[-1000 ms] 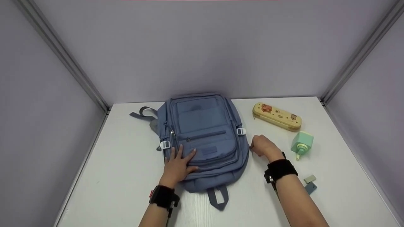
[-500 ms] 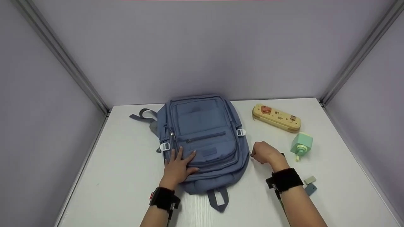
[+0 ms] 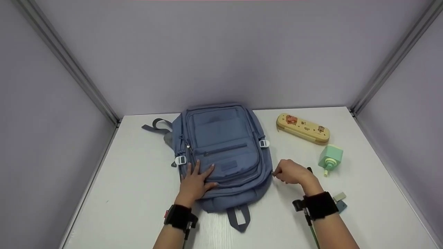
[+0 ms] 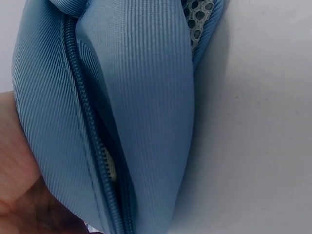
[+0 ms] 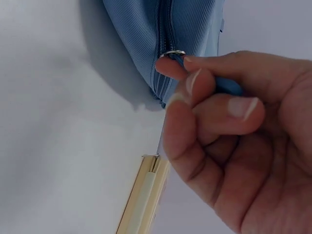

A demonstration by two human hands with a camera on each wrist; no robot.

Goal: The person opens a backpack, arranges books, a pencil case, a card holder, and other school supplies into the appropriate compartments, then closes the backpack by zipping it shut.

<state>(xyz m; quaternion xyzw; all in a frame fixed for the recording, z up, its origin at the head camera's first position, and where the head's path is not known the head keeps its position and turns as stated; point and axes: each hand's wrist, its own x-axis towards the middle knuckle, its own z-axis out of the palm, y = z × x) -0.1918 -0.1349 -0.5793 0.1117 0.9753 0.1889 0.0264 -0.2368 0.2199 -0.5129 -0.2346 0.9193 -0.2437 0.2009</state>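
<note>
Smack in the middle of the desk point(image 3: 138, 193) lies a blue backpack point(image 3: 223, 133), front side up, long axis leaning a hair off twelve-to-six, loop handle point(image 3: 240, 227) at the six o'clock end. Key bit imo: the bag sits at about half nine from the right hand point(image 3: 290, 172), whose grip is basically closed, thumb and fingers pinching the blue zip pull point(image 5: 229, 87) right at the bag's edge. That hand's nearest the slider point(image 5: 174, 52); forearm comes in from five o'clock, wrist bent towards nine, other fingers curled. Left hand point(image 3: 193, 185) isn't grabbing anything, just fingers spread across the bag's seven o'clock corner. Further out from the right hand: yellow pencil case point(image 3: 303, 129) around one o'clock, mint-green nozzle thing point(image 3: 330, 160) before three, two little blocks point(image 3: 339, 196) near four.
</note>
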